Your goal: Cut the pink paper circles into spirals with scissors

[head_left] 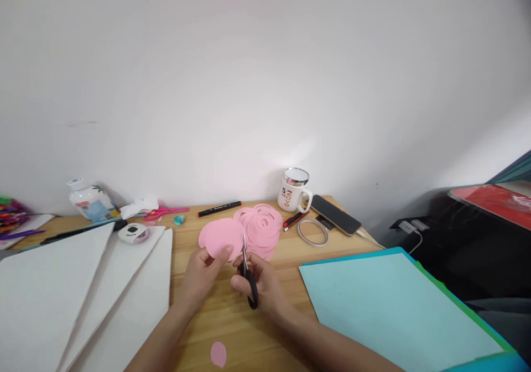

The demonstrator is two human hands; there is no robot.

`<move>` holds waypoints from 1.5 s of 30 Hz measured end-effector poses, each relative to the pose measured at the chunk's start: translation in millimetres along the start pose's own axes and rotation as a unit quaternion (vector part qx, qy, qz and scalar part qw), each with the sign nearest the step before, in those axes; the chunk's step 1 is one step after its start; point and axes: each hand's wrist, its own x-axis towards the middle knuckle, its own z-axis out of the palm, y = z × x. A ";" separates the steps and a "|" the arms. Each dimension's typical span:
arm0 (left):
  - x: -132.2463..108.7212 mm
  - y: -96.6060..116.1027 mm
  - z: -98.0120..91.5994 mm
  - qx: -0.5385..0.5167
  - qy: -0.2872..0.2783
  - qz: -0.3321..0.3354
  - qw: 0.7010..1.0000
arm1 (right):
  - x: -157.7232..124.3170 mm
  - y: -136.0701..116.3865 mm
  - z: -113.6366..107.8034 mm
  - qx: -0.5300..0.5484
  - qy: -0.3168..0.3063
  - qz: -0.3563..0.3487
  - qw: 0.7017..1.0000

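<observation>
My left hand (pixel 203 270) pinches a rounded pink paper piece (pixel 224 238) between thumb and fingers, above the wooden table (pixel 199 328). In my right hand (pixel 261 283) is a pair of scissors (pixel 249 283) with black handles, its blades pointing up along the right edge of that paper. Whether the blades are parted is hard to make out. Behind the scissors lies a pile of pink paper spirals (pixel 263 225). A small pink paper scrap (pixel 218 354) rests near the front of the table.
White boards (pixel 136 300) and a correction tape dispenser (pixel 133 232) lie left. Light-blue paper sheets (pixel 373 300) cover the right. Along the back are a bottle (pixel 93 200), pink scissors (pixel 164 212), a black marker (pixel 219 209), a mug (pixel 293 190), a tape roll (pixel 312 242) and a phone (pixel 336 214).
</observation>
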 end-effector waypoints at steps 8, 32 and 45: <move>-0.4 3.5 -2.1 0.052 0.009 0.007 0.999 | 1.3 -7.6 -0.7 -0.009 0.011 -0.009 1.000; 1.1 1.9 -2.6 0.002 0.022 0.004 1.000 | -1.2 2.7 2.2 0.004 0.006 0.017 1.000; -2.6 10.6 1.2 -0.086 -0.035 -0.077 0.993 | 2.0 -3.7 -0.1 -0.028 -0.004 -0.033 0.999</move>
